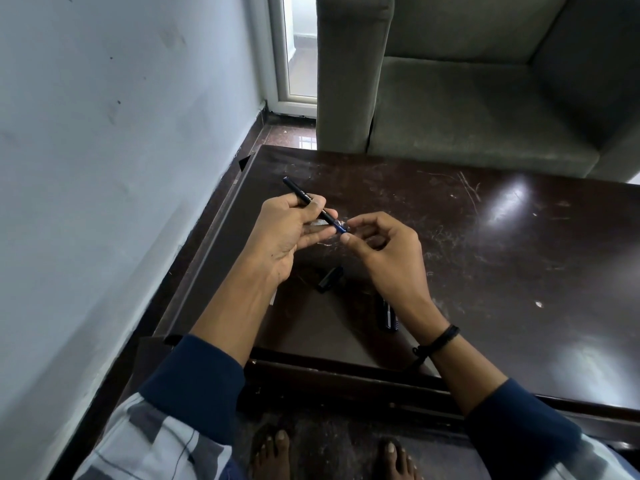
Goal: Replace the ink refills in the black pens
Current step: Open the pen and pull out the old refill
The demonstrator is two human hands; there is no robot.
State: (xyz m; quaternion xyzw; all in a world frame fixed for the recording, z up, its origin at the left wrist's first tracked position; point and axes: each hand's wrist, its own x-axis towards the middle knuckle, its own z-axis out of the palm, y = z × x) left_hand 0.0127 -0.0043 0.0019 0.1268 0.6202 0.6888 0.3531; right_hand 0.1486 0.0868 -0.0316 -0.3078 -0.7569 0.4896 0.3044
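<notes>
Item: black pen (pixel 304 199), held above the dark table (pixel 485 254); left hand (pixel 287 233) curled round its barrel; right hand (pixel 384 251) pinching the blue tip end between thumb and forefinger; advised: steady the barrel, twist squarely, avoid bending the refill.

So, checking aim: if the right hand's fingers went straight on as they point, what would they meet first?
The tip of the black pen, held in the left hand; the right hand seems almost touching it, depth unclear.

L hand (pixel 287 233) gripping, R hand (pixel 384 251) pinching (fingers (pixel 360 220) bent)
</notes>
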